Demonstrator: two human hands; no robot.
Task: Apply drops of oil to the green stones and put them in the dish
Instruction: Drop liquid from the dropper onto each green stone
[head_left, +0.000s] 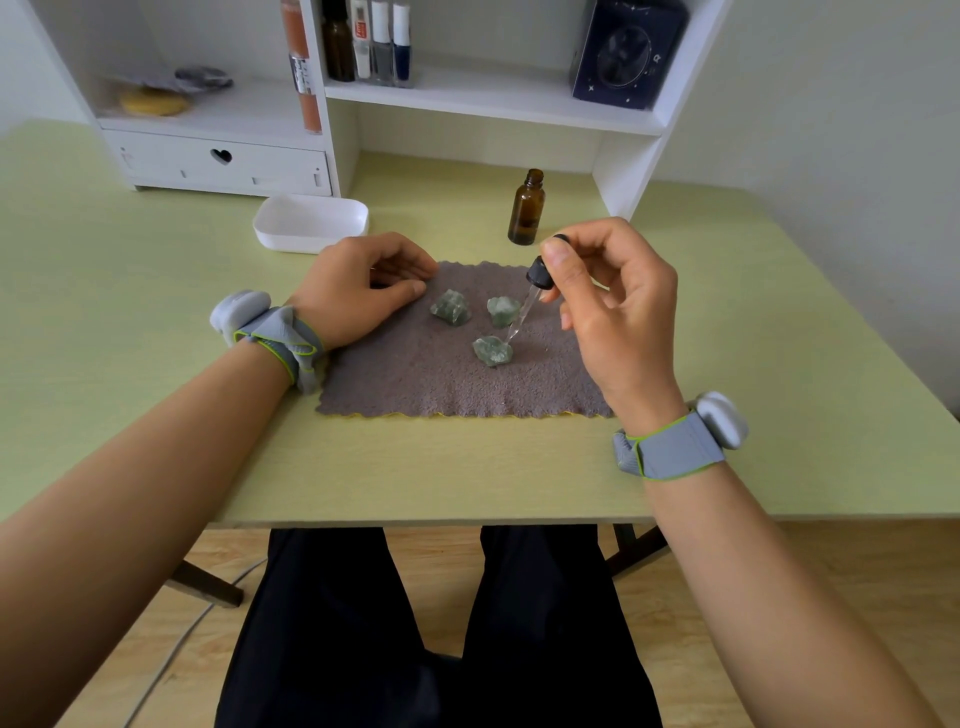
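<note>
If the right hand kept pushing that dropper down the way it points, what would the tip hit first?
Most likely the nearest green stone: the glass dropper in the right hand slants toward its right edge, just beside it. Otherwise, the grey cloth.

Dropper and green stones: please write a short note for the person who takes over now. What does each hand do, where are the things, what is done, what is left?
Right hand pinches the dropper, tip at the nearest green stone.
Left hand rests on the cloth, holding nothing.
All three stones lie on the cloth; white dish holds none; brown bottle stands uncapped behind.
Left: finish oiling, move stones to dish.
</note>
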